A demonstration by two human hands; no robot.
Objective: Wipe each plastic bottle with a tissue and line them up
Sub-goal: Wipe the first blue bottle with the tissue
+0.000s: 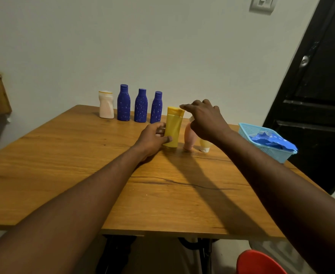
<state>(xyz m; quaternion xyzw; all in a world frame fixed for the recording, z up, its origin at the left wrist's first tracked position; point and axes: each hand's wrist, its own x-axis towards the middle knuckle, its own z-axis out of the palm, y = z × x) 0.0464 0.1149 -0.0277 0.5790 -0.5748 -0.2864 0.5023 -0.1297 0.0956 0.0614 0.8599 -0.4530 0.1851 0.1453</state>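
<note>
Steadying the yellow bottle (173, 129) on the counter (162, 194).
My left hand (152, 140) grasps its smooth, light mid-body; my right hand (206, 119) hovers released above the cap.

Dim, warm indoor light, seemingly from above and behind. Right arm (271, 175) casts a long shadow across the bench (64, 175). Edges bow with wide-angle distortion; mild softness, no glare.

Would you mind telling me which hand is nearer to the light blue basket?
Right. The right hand hovers above the pink bottle, closer to the basket at the table's right edge; the left hand grips the yellow bottle farther left.
</note>
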